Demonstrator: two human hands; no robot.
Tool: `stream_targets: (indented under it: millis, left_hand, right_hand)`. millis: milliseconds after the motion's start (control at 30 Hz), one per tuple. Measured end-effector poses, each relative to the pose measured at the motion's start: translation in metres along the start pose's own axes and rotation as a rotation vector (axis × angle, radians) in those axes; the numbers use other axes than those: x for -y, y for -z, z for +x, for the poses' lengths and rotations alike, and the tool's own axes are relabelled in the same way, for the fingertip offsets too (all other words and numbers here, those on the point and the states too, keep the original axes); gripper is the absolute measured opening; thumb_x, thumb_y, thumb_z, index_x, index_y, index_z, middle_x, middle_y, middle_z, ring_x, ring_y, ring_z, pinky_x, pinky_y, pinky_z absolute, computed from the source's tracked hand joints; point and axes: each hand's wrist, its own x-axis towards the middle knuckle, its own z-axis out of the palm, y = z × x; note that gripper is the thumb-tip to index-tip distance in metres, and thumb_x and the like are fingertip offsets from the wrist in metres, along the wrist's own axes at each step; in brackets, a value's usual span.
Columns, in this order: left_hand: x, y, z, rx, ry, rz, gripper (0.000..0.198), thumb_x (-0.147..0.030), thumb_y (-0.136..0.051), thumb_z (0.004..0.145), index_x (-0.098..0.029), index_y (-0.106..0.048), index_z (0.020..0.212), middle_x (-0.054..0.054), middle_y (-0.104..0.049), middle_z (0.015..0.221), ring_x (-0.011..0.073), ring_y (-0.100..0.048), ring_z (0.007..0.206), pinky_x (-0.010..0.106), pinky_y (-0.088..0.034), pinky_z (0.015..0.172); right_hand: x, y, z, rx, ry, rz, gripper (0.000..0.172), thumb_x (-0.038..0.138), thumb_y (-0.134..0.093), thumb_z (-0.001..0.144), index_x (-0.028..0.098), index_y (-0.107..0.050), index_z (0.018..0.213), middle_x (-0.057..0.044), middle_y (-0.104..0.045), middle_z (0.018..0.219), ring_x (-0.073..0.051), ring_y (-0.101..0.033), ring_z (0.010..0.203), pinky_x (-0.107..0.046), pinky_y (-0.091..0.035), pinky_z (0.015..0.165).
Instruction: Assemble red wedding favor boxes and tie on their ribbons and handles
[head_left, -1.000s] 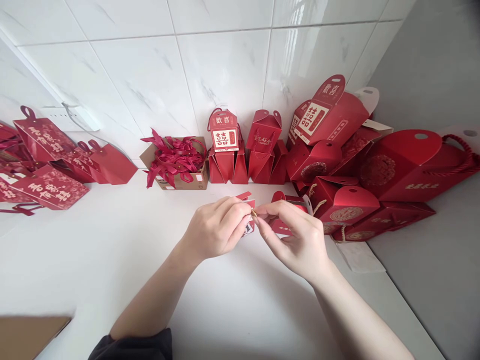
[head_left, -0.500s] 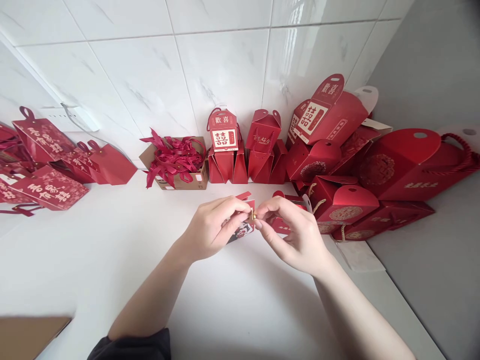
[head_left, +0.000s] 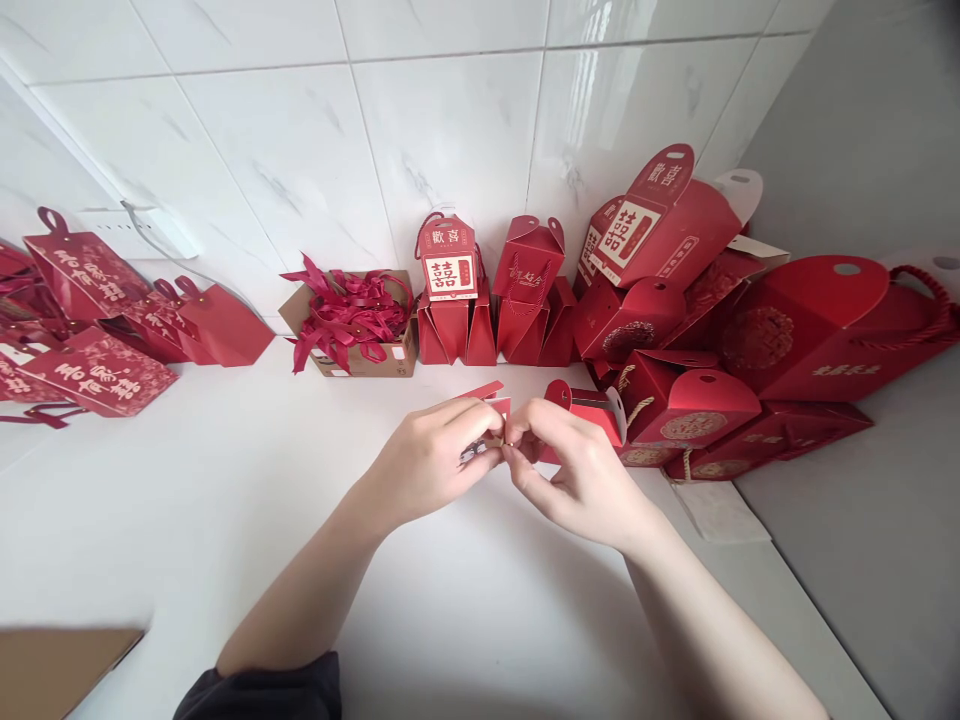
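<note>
Just left of the picture's middle, my left hand (head_left: 433, 458) is closed around a small red box (head_left: 491, 393) with a patterned front, and largely covers it. My right hand (head_left: 568, 468) meets it at the box's right edge, thumb and forefinger pinched on a tiny gold-coloured piece (head_left: 509, 445). The fingertips of both hands touch or nearly touch there. How the gold piece sits on the box is hidden by the fingers. Behind my right hand stands a red box with rounded flaps (head_left: 596, 409).
A cardboard box (head_left: 367, 361) of dark red ribbons stands by the tiled wall. Red gift boxes (head_left: 448, 330) line the wall beside it. Larger red boxes (head_left: 690, 405) pile up at right, red bags (head_left: 90, 375) at far left. Brown cardboard (head_left: 64, 668) lies at the lower left.
My left fingers have moved down over the patterned front, covering more of it. My right fingertips have drawn closer to my left ones, and the gold piece is now mostly hidden.
</note>
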Motion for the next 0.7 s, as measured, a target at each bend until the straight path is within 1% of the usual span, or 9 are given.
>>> stream_targets:
  millis: [67, 133, 200, 267, 333, 433, 533, 700]
  left_hand:
    - [-0.001, 0.003, -0.001, 0.024, 0.081, -0.082, 0.006, -0.015, -0.057, 0.086, -0.019, -0.060, 0.082, 0.000, -0.065, 0.074, 0.0125, -0.064, 0.067, 0.024, -0.051, 0.062]
    - [-0.002, 0.008, -0.001, 0.055, 0.208, -0.236, 0.005, -0.020, -0.059, 0.086, -0.019, -0.062, 0.082, 0.001, -0.067, 0.075, 0.0126, -0.065, 0.063, 0.023, -0.052, 0.055]
    - [-0.003, 0.012, 0.000, 0.101, 0.315, -0.381, 0.010, -0.025, -0.059, 0.087, -0.018, -0.063, 0.082, 0.003, -0.069, 0.075, 0.0140, -0.067, 0.060, 0.023, -0.053, 0.051]
    - [-0.003, 0.014, 0.001, 0.144, 0.374, -0.482, 0.012, -0.027, -0.058, 0.087, -0.017, -0.064, 0.083, 0.005, -0.070, 0.076, 0.0160, -0.068, 0.060, 0.025, -0.054, 0.049]
    - [-0.002, 0.013, 0.002, 0.155, 0.409, -0.553, 0.012, -0.027, -0.058, 0.087, -0.016, -0.064, 0.085, 0.006, -0.070, 0.076, 0.0172, -0.068, 0.061, 0.026, -0.054, 0.047]
    - [-0.001, 0.011, 0.003, 0.126, 0.436, -0.585, 0.012, -0.027, -0.058, 0.087, -0.016, -0.063, 0.086, 0.006, -0.070, 0.074, 0.0168, -0.068, 0.060, 0.025, -0.054, 0.045]
    - [-0.001, 0.010, 0.004, 0.124, 0.452, -0.560, 0.013, -0.028, -0.058, 0.087, -0.016, -0.062, 0.083, 0.005, -0.069, 0.071, 0.0160, -0.067, 0.058, 0.024, -0.054, 0.045]
    - [-0.001, 0.008, 0.006, 0.042, 0.454, -0.468, 0.010, -0.025, -0.056, 0.087, -0.018, -0.060, 0.082, 0.002, -0.069, 0.070, 0.0144, -0.066, 0.056, 0.023, -0.054, 0.047]
  right_hand:
    - [0.000, 0.001, 0.000, 0.021, 0.005, 0.028, 0.014, 0.009, -0.050, 0.086, 0.022, -0.051, 0.090, -0.001, -0.058, 0.083, -0.012, -0.053, 0.069, -0.025, -0.048, 0.063]
    - [0.000, 0.001, 0.001, 0.007, 0.011, 0.036, 0.013, 0.009, -0.050, 0.087, 0.021, -0.053, 0.091, -0.001, -0.059, 0.082, -0.012, -0.054, 0.069, -0.024, -0.048, 0.063]
    - [-0.001, 0.001, 0.001, -0.023, 0.007, 0.025, 0.011, 0.011, -0.051, 0.087, 0.021, -0.054, 0.090, -0.001, -0.059, 0.079, -0.012, -0.054, 0.067, -0.024, -0.048, 0.061]
    - [-0.002, 0.000, 0.001, -0.049, 0.000, 0.020, 0.009, 0.013, -0.053, 0.087, 0.021, -0.056, 0.090, -0.001, -0.060, 0.077, -0.012, -0.054, 0.065, -0.025, -0.049, 0.060]
    - [-0.003, -0.001, 0.001, -0.054, -0.008, 0.031, 0.006, 0.016, -0.055, 0.088, 0.021, -0.058, 0.090, -0.001, -0.062, 0.077, -0.012, -0.056, 0.065, -0.024, -0.050, 0.061]
    - [-0.005, -0.002, 0.002, -0.045, -0.042, 0.033, 0.003, 0.021, -0.057, 0.090, 0.021, -0.059, 0.089, -0.002, -0.065, 0.080, -0.013, -0.060, 0.067, -0.024, -0.049, 0.058]
    - [-0.008, -0.004, 0.003, -0.051, -0.067, 0.015, 0.006, 0.024, -0.056, 0.092, 0.021, -0.061, 0.089, -0.002, -0.067, 0.080, -0.013, -0.062, 0.068, -0.023, -0.049, 0.056]
    - [-0.013, -0.006, 0.003, -0.103, -0.030, -0.016, 0.005, 0.024, -0.056, 0.092, 0.021, -0.061, 0.090, -0.001, -0.067, 0.083, -0.012, -0.062, 0.066, -0.022, -0.050, 0.057]
